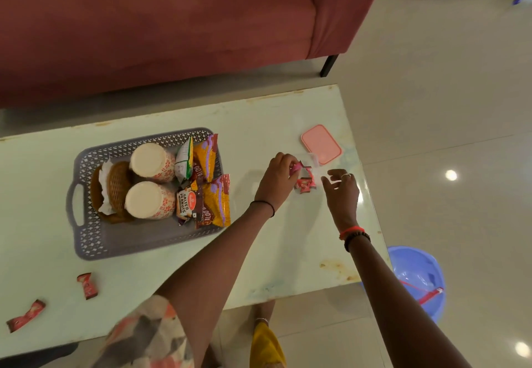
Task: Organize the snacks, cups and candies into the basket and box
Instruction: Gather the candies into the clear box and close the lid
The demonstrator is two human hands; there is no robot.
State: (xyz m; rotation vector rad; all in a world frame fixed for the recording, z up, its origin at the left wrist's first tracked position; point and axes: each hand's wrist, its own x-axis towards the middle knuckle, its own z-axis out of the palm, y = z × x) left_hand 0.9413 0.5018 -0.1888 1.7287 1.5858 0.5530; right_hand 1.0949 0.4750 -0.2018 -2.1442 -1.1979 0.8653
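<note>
Left hand (pixel 277 179): grip pinching a pink candy (pixel 296 168) at the clear box (pixel 314 161), which holds red candies (pixel 305 185). Right hand (pixel 342 192): grip spread, fingers loose, just beside the box; contact unclear. Pink lid (pixel 321 144) lies just beyond the box on the tabletop (pixel 288 252). Grey basket (pixel 89 241) holds two cups (pixel 151 160) and snack packets (pixel 213 203). Two loose candies (pixel 87 285) lie near left

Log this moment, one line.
left hand: pinches candy at box | right hand: beside box | lid: off | basket: cups, snacks | table: two candies loose
</note>
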